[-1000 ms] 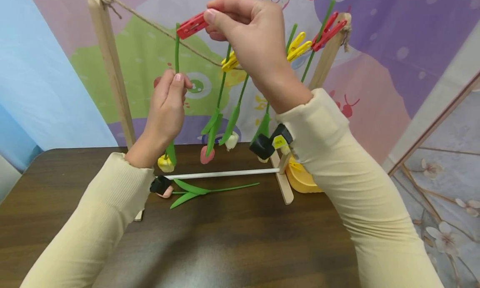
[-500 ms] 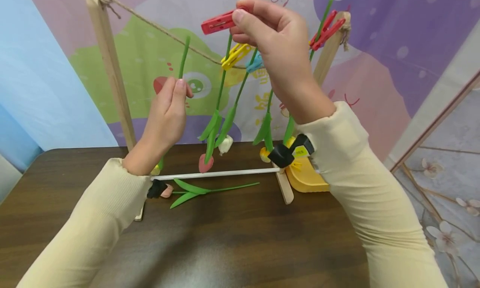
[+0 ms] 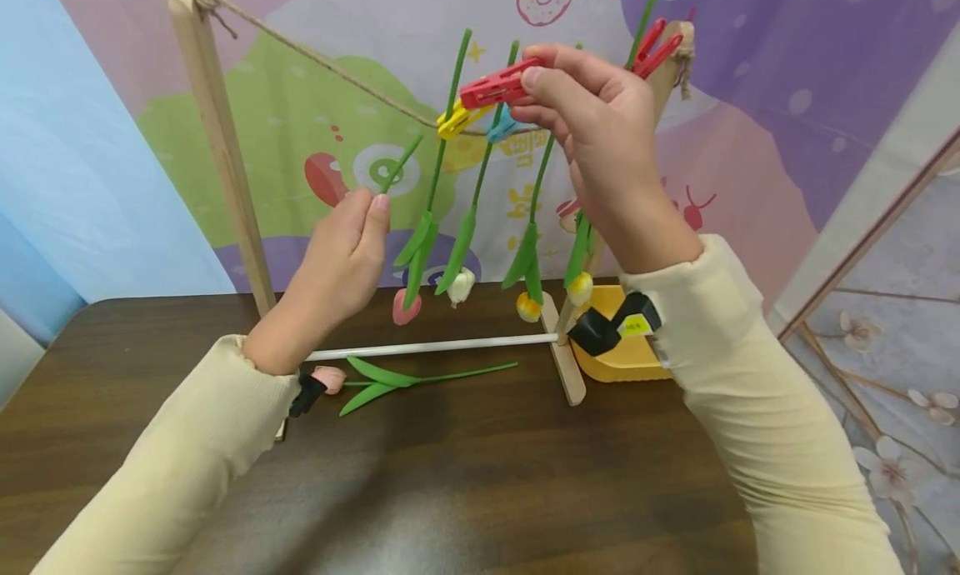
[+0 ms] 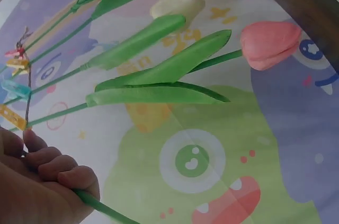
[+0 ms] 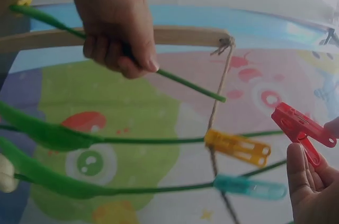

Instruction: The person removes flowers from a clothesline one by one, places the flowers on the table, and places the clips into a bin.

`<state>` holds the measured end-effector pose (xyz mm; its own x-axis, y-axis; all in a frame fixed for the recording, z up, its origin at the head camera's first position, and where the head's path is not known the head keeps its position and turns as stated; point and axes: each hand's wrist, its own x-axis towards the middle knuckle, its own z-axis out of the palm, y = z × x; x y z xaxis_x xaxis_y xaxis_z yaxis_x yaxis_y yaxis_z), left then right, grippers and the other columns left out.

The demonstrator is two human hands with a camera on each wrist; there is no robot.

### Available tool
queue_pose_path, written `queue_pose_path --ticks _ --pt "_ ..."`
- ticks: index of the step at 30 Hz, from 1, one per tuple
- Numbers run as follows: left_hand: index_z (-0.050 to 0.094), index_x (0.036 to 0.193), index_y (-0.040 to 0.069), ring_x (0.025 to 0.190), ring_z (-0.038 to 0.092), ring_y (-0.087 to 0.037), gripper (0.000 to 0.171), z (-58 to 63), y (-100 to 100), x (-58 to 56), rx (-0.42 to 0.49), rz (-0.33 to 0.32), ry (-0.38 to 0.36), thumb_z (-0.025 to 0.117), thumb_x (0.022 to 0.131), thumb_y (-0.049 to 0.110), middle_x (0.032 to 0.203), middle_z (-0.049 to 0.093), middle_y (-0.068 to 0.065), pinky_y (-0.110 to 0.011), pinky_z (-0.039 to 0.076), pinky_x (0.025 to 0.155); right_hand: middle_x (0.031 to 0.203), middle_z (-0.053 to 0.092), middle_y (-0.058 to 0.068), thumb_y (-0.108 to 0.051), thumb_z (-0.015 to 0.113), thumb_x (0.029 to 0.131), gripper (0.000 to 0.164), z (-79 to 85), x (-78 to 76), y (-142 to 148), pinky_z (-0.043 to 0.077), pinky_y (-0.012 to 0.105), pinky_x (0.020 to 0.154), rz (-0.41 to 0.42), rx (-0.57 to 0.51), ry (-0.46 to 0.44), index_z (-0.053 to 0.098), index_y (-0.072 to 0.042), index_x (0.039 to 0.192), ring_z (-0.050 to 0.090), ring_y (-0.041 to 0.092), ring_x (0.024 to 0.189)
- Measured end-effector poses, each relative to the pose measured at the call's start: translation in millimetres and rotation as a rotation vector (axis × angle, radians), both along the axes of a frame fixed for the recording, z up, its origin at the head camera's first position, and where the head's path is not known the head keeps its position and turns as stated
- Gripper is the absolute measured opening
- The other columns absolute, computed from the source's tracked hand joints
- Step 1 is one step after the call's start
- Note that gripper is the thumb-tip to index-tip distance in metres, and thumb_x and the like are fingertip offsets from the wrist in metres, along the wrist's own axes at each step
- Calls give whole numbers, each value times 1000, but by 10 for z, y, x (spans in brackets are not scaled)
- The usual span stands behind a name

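My left hand (image 3: 341,254) grips the green stem (image 3: 401,162) of an artificial tulip, its bare end pointing up right, apart from the twine (image 3: 330,67). The yellow bloom (image 5: 22,0) shows in the right wrist view; my arm hides it in the head view. Between thumb and fingers, my right hand (image 3: 600,121) pinches a red clothespin (image 3: 491,89), which overlaps a yellow clothespin (image 3: 453,125) on the twine. From that yellow one a pink tulip (image 3: 407,307) hangs head down. Beside it, a blue clothespin (image 3: 502,127) holds a white tulip (image 3: 461,287).
Two wooden posts carry the twine, the left post (image 3: 225,142) nearer me. Another red clothespin (image 3: 656,54) sits by the right post. A peach tulip (image 3: 382,381) lies on the dark table (image 3: 450,492) before a white rod (image 3: 442,346). A yellow tray (image 3: 622,371) stands right.
My right hand has carried the red clothespin right and down, away from the stem end. The left hand has lowered slightly, and its stem now tilts to the right.
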<state>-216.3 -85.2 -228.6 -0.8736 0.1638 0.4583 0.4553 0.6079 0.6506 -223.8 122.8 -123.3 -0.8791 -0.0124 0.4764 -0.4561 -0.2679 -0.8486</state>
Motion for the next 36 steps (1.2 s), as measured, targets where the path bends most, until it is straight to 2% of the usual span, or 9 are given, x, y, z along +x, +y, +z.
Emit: queue_pose_path --ticks 10,16,19,25,32,36 --pt "38 77 3 70 34 -24 36 -93 84 44 -174 -37 -18 25 103 24 73 35 -10 -33 28 64 94 61 13 3 54 85 12 -223 -54 192 54 25 73 -43 -16 -88 64 5 91 63 19 72" --pt "42 77 3 69 38 -26 35 -151 134 85 -291 -48 0 28 103 22 72 39 -11 -33 31 64 92 63 12 2 54 85 15 -358 -57 292 54 24 73 -52 -19 -121 63 8 96 64 19 72" --pt "44 77 3 68 40 -26 34 -207 165 103 -377 -28 50 31 102 22 71 41 -10 -34 32 61 90 64 11 3 53 86 16 -435 -60 352 54 23 72 -52 -32 -133 63 8 97 64 17 71" --pt "45 76 3 59 38 -26 31 -343 240 152 -524 42 206 37 100 21 68 40 -9 -33 29 52 87 66 7 4 50 87 17 -602 -71 495 54 22 72 -58 -24 -144 65 0 95 64 13 72" --pt "46 77 3 60 39 -27 28 -513 325 191 -584 89 290 42 98 22 69 42 -10 -33 28 53 98 60 10 3 49 88 19 -763 -69 653 53 21 74 -77 -48 -178 64 -1 98 64 12 73" --pt "47 76 3 59 42 -29 28 -626 353 201 -592 108 351 45 96 21 67 44 -11 -34 29 52 97 62 10 3 49 88 19 -842 -68 743 54 21 75 -84 -66 -203 64 0 100 65 12 74"
